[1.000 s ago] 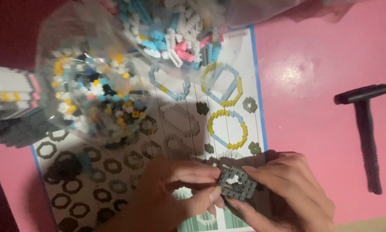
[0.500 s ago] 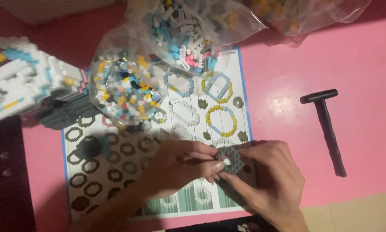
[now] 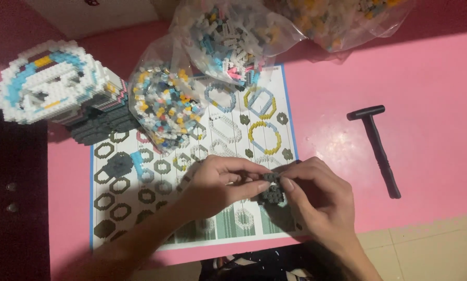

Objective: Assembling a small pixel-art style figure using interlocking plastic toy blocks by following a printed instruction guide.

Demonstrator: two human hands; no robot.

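Grey brick piece [image 3: 271, 191] pinched between both your hands over the instruction sheet [image 3: 192, 171].
Your left hand [image 3: 220, 183] and right hand [image 3: 316, 195] meet fingertip to fingertip, both closed on the small dark assembly just above the sheet's lower edge on the pink table [image 3: 426, 83]. Bags of loose bricks [image 3: 166, 104] lie at the sheet's top, a part-built white and blue model [image 3: 51, 88] stands at its upper left, and a black hammer-shaped tool [image 3: 376, 148] lies well apart to your right.

Black hammer tool [image 3: 375, 147], 3 brick bags [image 3: 166, 104], white block model [image 3: 49, 86].
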